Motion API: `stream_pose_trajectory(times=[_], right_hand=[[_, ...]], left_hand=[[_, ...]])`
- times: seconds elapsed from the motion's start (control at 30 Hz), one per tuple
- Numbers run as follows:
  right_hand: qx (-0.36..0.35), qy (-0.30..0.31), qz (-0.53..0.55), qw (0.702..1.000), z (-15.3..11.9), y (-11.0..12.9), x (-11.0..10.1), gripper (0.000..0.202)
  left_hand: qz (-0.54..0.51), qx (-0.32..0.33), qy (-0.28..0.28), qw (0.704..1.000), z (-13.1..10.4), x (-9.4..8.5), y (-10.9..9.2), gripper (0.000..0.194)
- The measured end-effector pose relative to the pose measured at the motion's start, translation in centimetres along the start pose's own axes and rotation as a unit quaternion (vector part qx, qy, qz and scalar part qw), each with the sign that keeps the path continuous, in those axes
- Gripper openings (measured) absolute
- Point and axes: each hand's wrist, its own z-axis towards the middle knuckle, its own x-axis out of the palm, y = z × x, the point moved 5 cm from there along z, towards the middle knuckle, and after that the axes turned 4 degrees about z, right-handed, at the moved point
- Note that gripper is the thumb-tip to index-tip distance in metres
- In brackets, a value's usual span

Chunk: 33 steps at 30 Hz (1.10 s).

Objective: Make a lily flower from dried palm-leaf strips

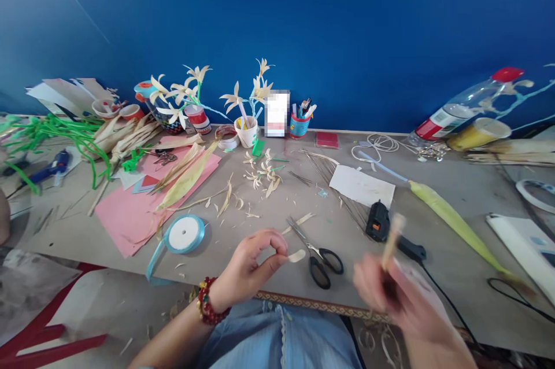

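Note:
My left hand (262, 259) pinches a small pale petal-shaped piece (297, 256) between thumb and fingertips, above the front of the table. To the right, my right hand (392, 288) is closed around a light wooden stick (392, 239), blurred by motion. Scissors with black handles (319, 259) lie partly spread between the two hands. Behind my right hand rests a black glue gun (378, 221), its cable running to the front right. Small pale flowers (265, 172) and husk scraps (226, 198) lie farther back on the table.
A blue ribbon roll (185, 233) and pink paper (117, 216) are at the left. Cups with flowers (247, 132) and pens (299, 126) line the blue wall. A plastic bottle (459, 109), a yellow-green husk (455, 221) and a white box (520, 247) are at the right.

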Motion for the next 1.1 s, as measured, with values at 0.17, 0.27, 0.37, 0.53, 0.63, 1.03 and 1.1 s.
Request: stream_pose_trajectory(times=[0.17, 0.27, 0.37, 0.53, 0.63, 1.03, 1.1], right_hand=[[-0.013, -0.250, -0.498, 0.830, 1.5, 0.3, -5.8, 0.037], [-0.034, -0.257, -0.613, 0.746, 2.5, -0.3, -5.6, 0.038], [-0.132, -0.254, -0.650, 0.704, 2.3, 1.0, -3.4, 0.039], [-0.200, -0.170, -0.488, 0.833, 1.3, 3.5, 1.4, 0.025], [-0.142, -0.051, -0.360, 0.921, 1.7, 3.0, 4.2, 0.015], [0.006, -0.075, 0.118, 0.990, 3.0, -1.5, 6.2, 0.026], [0.003, -0.069, 0.130, 0.989, 3.0, -1.7, 6.6, 0.025]], left_hand=[[-0.058, -0.035, 0.010, 0.998, 0.4, 0.5, -0.1, 0.012], [-0.058, -0.027, 0.014, 0.998, 0.7, 0.7, -0.3, 0.012], [-0.047, -0.008, 0.024, 0.999, 0.8, 0.6, -0.6, 0.011], [-0.009, -0.008, 0.064, 0.998, 1.0, 0.5, -0.9, 0.012], [0.003, -0.012, 0.091, 0.996, 1.1, 0.6, -0.9, 0.011], [-0.226, -0.068, 0.014, 0.972, 0.1, 1.3, 0.6, 0.017], [-0.258, -0.091, -0.003, 0.962, -0.1, 1.5, 0.9, 0.014]])
